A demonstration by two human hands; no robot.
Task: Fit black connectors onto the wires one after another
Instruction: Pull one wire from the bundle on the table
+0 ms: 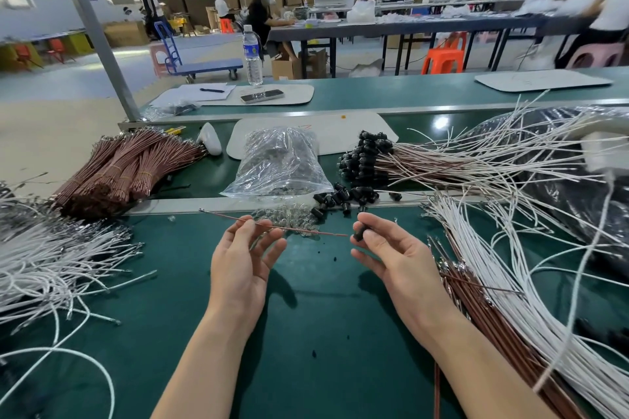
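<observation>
- Head view: the left hand (241, 258) is raised palm-up over the green bench (306, 323). Its thumb and fingertips pinch a thin brown wire (299, 231) near the wire's middle, and the other fingers curl loosely.
- The right hand (401, 255) pinches a single black connector (359, 233) between thumb and forefinger, while its remaining fingers lie relaxed below.
- The brown wire slants from a metal terminal at upper left down to the right, and its right end reaches the black connector. It seems to be just at the mouth, though I cannot tell whether it has gone in.
- Just behind the hands lie loose black connectors (335, 198) on the bench, next to a small heap of clear parts (289, 214).
- Behind those lies a clear plastic bag (279, 163) holding more dark pieces.
- To the right of the bag is a pile of fitted wires (369, 160), with their black ends gathered together and their brown and white leads trailing off to the right.
- At far left lie tied bundles of brown wires (122, 170), with loose white wires (51, 258) in front of them.
- At right lies another spread of white wires (503, 255), with bare brown wires (476, 303) beside it.
- On the far bench stand a water bottle (252, 54) and a phone (262, 96).
</observation>
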